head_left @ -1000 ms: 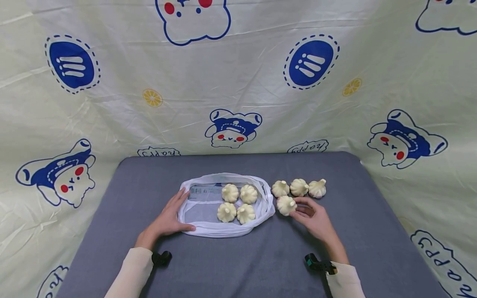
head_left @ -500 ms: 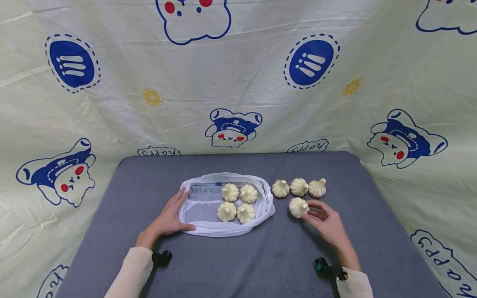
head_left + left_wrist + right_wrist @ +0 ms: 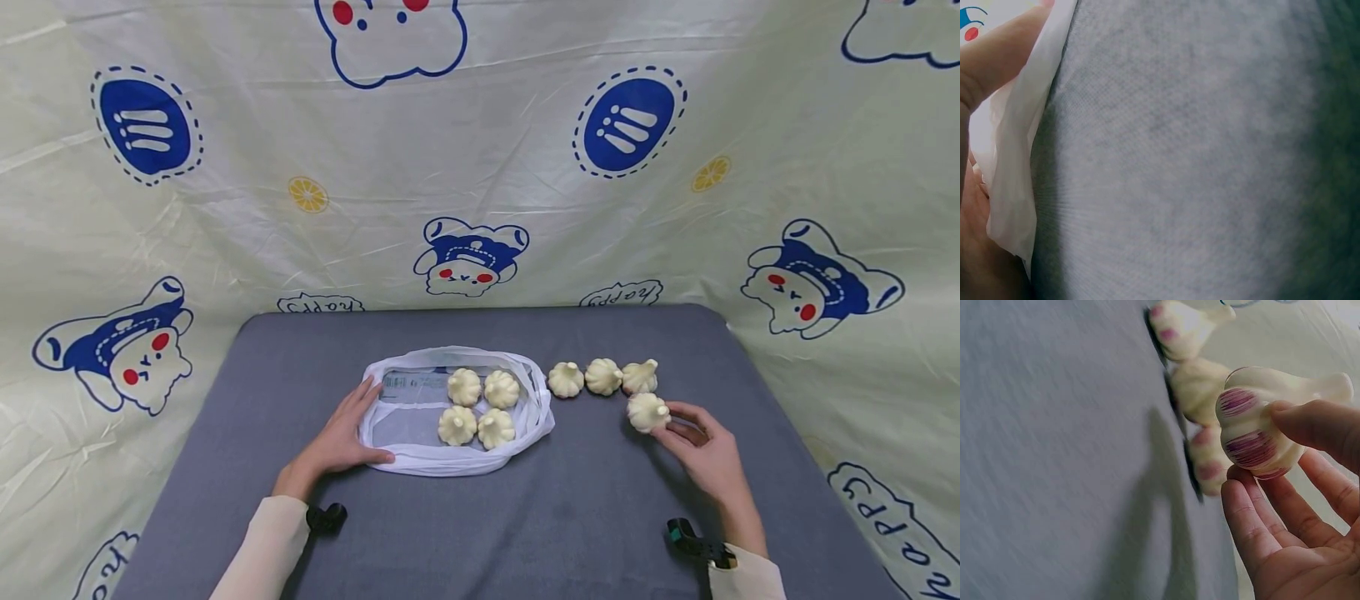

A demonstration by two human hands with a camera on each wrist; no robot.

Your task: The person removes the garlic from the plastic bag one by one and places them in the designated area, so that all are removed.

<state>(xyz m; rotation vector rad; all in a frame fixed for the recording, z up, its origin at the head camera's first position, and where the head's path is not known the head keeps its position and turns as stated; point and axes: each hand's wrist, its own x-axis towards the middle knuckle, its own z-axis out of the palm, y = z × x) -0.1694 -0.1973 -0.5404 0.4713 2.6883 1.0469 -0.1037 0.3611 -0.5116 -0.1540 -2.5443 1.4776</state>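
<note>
The right hand (image 3: 708, 454) pinches a garlic bulb (image 3: 648, 412) just right of the white bag (image 3: 450, 458), below a row of three bulbs (image 3: 602, 377). The left hand (image 3: 337, 437), fingers spread, holds the bag's rim on the desk (image 3: 525, 517). This looks like the carrying step; the next move calls for setting the bulb down gently.

Purple-streaked garlic bulb (image 3: 647, 412) in fingertips

The garlic bulb (image 3: 1260, 425) pinched in the right hand (image 3: 705, 454) is showing a smooth, papery matt skin, cream with purple streaks. Under both hands the counter (image 3: 525, 533) is wearing a grey matt cloth with a fine woven grain. Against the left hand (image 3: 337, 437) the white bag (image 3: 450, 462) is looking like thin, soft, crinkled plastic with a mesh-like bottom. Beyond the hands, the printed backdrop (image 3: 480, 167) is hanging creased, faintly sheeny.
</note>
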